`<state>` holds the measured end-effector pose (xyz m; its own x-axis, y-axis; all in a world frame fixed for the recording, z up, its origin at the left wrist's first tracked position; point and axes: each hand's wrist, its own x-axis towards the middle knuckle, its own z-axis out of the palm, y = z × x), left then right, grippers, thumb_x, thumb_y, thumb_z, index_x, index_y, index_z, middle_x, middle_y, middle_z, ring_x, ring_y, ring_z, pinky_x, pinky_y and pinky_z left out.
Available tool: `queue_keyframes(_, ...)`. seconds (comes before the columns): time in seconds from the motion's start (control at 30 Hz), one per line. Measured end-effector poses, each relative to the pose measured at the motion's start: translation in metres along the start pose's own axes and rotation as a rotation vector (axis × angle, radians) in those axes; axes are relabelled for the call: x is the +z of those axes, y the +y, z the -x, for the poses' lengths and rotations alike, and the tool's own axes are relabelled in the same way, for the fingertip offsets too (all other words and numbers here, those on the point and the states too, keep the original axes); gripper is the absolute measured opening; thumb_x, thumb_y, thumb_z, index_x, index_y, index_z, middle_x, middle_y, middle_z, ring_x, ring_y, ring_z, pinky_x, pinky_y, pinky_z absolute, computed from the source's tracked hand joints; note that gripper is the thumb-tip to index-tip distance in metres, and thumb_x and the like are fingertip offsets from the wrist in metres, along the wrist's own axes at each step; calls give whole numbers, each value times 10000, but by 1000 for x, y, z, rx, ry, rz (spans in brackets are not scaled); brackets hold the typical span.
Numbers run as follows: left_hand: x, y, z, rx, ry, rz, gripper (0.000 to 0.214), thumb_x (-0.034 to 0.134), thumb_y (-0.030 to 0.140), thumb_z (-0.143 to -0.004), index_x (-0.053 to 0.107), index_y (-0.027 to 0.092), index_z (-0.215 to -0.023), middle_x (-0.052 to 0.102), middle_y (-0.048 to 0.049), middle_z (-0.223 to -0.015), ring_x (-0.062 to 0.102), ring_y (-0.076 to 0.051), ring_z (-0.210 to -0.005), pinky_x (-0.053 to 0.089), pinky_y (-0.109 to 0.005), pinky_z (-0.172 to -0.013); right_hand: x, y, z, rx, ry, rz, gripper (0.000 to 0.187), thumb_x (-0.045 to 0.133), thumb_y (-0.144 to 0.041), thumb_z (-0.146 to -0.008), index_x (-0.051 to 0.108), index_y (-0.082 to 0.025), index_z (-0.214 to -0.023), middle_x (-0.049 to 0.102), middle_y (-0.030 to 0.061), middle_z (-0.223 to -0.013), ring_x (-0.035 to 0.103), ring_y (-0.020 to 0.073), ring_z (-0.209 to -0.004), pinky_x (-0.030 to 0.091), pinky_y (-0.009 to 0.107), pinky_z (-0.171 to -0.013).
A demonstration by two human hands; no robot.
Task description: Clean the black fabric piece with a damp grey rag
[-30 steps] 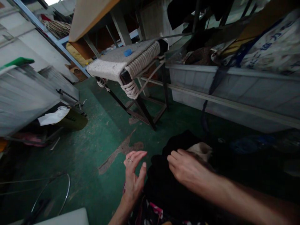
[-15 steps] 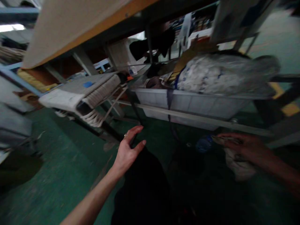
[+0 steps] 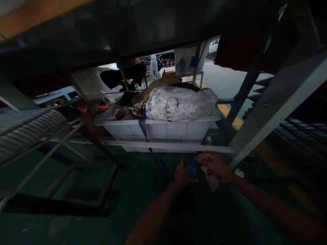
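In the dim space under a table, my left hand [image 3: 182, 175] reaches forward low over the green floor, its fingers curled round a small blue object [image 3: 191, 169]. Just right of it, my right hand [image 3: 214, 165] is closed on a pale cloth [image 3: 212, 181] that hangs below the fingers. The two hands nearly touch at the blue object. A black garment lies dark beneath my forearms, hard to make out.
A white plastic bin [image 3: 163, 131] holds a clear bag of white pieces [image 3: 178, 103] and stands behind a metal rail [image 3: 168, 146]. A slanted grey table leg [image 3: 268, 105] rises at right. A rope-wound stool frame [image 3: 28, 132] is at left. A clear bottle [image 3: 208, 139] stands by the bin.
My view has dropped under the table and closer to the bin. The left hand has moved right to the blue object, and the right hand with the pale cloth has come left to meet it.
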<state>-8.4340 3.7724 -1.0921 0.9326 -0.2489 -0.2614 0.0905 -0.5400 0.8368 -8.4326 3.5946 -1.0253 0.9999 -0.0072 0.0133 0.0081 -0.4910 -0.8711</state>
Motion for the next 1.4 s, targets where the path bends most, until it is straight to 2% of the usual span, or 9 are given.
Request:
queue_keyframes(0.1,22,-17,-18,76,56,-50,1111,791,346,-428,205,176,-1357,304,-159,-1413,240,-321,-1315,221,-505,-1061,12,14,-5,-44,-53,42,320,511,-406,-693,688,-170,-816,693,46,-795,622,207,-722,491,326,-692)
queue_keyframes(0.2,35,-28,-29,153,132,-81,843,727,343,-554,332,177,-1279,440,-128,-1319,399,-255,-1229,324,-402,-1029,20,25,-5,-58,-51,93,323,481,-376,-688,685,-155,-805,687,72,-819,619,225,-754,485,352,-724)
queue_keyframes(0.37,41,-33,-38,259,214,-197,696,635,397,-650,370,146,-1243,539,-115,-1195,500,-230,-1116,397,-375,-973,16,29,-10,-94,-30,170,323,408,-319,-732,660,-175,-875,671,82,-928,600,226,-866,449,355,-805)
queue_keyframes(0.5,26,-24,-36,348,202,-380,696,654,344,-618,389,148,-1231,534,-105,-1180,479,-243,-1120,347,-413,-1011,7,28,-9,-109,-62,240,281,418,-257,-713,659,-172,-829,672,86,-878,599,226,-853,431,350,-801)
queue_keyframes(0.67,-5,-2,-24,445,135,-630,720,674,269,-584,407,163,-1244,500,-115,-1188,438,-280,-1136,234,-474,-1063,5,30,0,-31,-73,276,191,461,-221,-690,642,-190,-741,660,43,-739,601,198,-719,440,312,-690)
queue_keyframes(0.83,-25,19,-12,485,112,-817,767,677,277,-600,367,192,-1297,422,-144,-1246,373,-332,-1170,218,-508,-1049,5,29,1,91,-48,194,221,526,-221,-667,610,-162,-862,645,32,-747,598,170,-675,454,250,-569)
queue_keyframes(0.97,-32,30,-7,497,116,-915,765,661,255,-618,345,220,-1314,415,-140,-1246,377,-337,-1149,225,-512,-1034,7,32,-2,168,-112,84,200,557,-230,-652,637,-155,-820,627,3,-636,566,137,-546,421,209,-446)
queue_keyframes(1.13,-37,40,-3,484,112,-986,826,686,230,-585,321,224,-1326,425,-145,-1242,393,-339,-1117,283,-486,-992,14,41,-5,192,-150,-26,93,568,-189,-663,629,-133,-707,578,-17,-569,522,102,-518,385,189,-436)
queue_keyframes(1.4,-45,55,2,451,97,-1041,688,626,162,-618,368,170,-1256,449,-151,-1252,381,-319,-1142,284,-459,-986,20,42,-6,261,-211,-111,85,606,-189,-748,596,-125,-804,560,-41,-616,505,70,-515,415,190,-462)
